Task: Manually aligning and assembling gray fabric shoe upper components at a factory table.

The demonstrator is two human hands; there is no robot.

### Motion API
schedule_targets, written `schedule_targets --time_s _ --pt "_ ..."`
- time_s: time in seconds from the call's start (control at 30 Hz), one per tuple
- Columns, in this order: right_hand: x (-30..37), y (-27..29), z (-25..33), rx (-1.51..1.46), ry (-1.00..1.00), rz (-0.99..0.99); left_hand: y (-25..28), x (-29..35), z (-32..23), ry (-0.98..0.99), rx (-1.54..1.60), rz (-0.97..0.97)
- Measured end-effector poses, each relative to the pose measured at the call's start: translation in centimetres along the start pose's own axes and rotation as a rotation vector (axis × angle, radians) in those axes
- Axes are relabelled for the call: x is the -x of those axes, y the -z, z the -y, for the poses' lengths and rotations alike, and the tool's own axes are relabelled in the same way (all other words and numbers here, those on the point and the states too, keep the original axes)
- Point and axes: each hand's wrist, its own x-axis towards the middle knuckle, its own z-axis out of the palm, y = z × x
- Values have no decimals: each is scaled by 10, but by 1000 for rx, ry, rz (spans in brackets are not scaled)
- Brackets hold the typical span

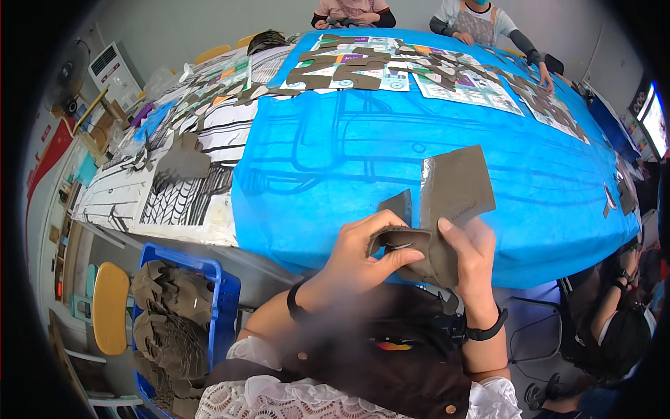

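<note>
Evidently, printing is spread across the far half of the table: we see several sheets (460,98) of colored pictures and text, too small to make out. A faint, script-like mark shows on the brown panel (457,178) we hold, near our right thumb.

We count two people beyond the table, another person (621,335) at lower right, two dark bands (488,328) on our wrists and one blue crate (232,293) at lower left, its brown pieces (171,297) packed too closely to number.

Both our hands are closed on the work. Our left hand (359,251) pinches a folded section (419,237) between thumb and fingers; whether it is part of the panel or a separate piece, we cannot tell. Our right hand (473,255) grips the panel low on its right side, thumb flat on its face. The panel rises above both hands, tilted slightly, in front of the blue cloth (335,237) covering the table.
</note>
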Motion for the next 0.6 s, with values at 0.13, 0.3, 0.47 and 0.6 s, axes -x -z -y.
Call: schedule_targets --time_s 0.13,0.3,0.47,0.6 --pt "1 -1 5 -10 12 9 -2 2 5 17 61 -9" --pt "4 -2 6 -6 25 6 -7 -1 -1 -23 169 -92" --pt "4 -3 -5 112 174 -37 -2 0 7 -41 179 -22" --pt "7 -3 2 148 163 -15 2 2 0 60 259 29"
